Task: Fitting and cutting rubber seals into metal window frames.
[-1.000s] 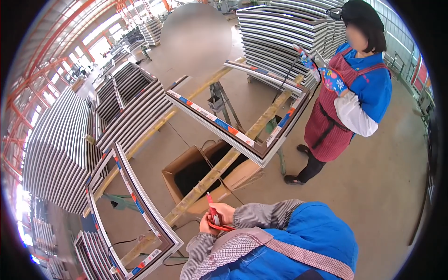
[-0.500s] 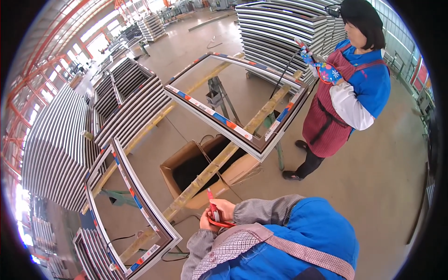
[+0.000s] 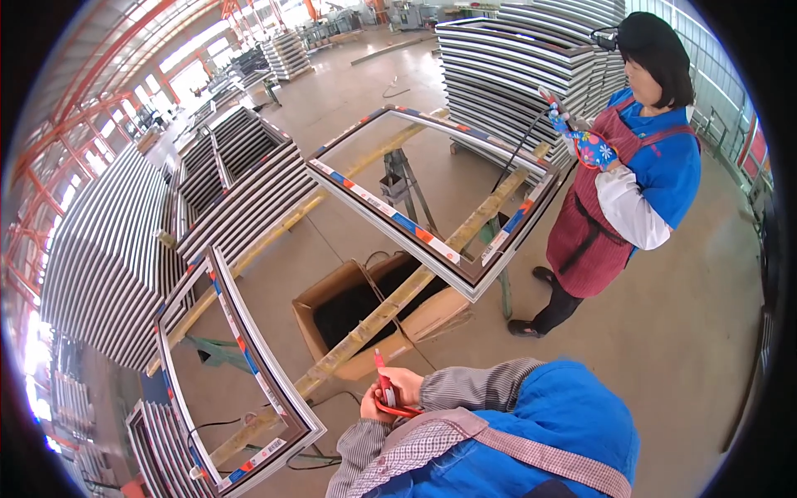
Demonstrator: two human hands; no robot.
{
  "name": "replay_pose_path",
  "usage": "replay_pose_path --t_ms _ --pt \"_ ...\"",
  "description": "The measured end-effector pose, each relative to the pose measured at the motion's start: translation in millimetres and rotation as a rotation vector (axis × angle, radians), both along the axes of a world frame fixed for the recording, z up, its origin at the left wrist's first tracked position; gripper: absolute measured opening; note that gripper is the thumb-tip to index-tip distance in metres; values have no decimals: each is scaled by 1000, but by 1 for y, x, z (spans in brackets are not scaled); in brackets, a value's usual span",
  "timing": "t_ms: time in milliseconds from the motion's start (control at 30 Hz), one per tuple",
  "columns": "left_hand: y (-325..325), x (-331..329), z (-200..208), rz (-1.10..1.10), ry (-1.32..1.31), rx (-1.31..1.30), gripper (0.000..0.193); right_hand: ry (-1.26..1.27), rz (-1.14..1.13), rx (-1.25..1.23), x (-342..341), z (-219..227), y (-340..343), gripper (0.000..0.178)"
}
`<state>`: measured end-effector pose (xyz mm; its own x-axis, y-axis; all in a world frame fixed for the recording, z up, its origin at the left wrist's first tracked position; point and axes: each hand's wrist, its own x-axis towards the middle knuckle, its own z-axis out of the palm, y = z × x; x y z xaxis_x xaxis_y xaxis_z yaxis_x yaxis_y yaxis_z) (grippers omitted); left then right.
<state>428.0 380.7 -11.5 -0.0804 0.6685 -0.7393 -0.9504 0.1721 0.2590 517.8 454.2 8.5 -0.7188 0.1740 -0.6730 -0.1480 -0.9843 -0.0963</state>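
Here, both hands are sitting close together near the person's chest, low in the middle. The right hand [image 3: 407,383] is closing around the red scissors [image 3: 387,393], and the left hand [image 3: 371,405] is touching them from the left, though I cannot tell how tight it is curling. The scissors are pointing up and away, toward the open cardboard box [image 3: 365,307] and the long wooden beam [image 3: 374,319] just beyond.
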Motion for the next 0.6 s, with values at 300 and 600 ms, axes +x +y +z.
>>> replay_pose_path --t_ms 300,600 --pt "2 -12 -12 -46 28 71 21 9 44 19 -8 -3 6 32" --pt "5 -2 10 -91 149 15 21 -9 -12 18 0 8 5 35"
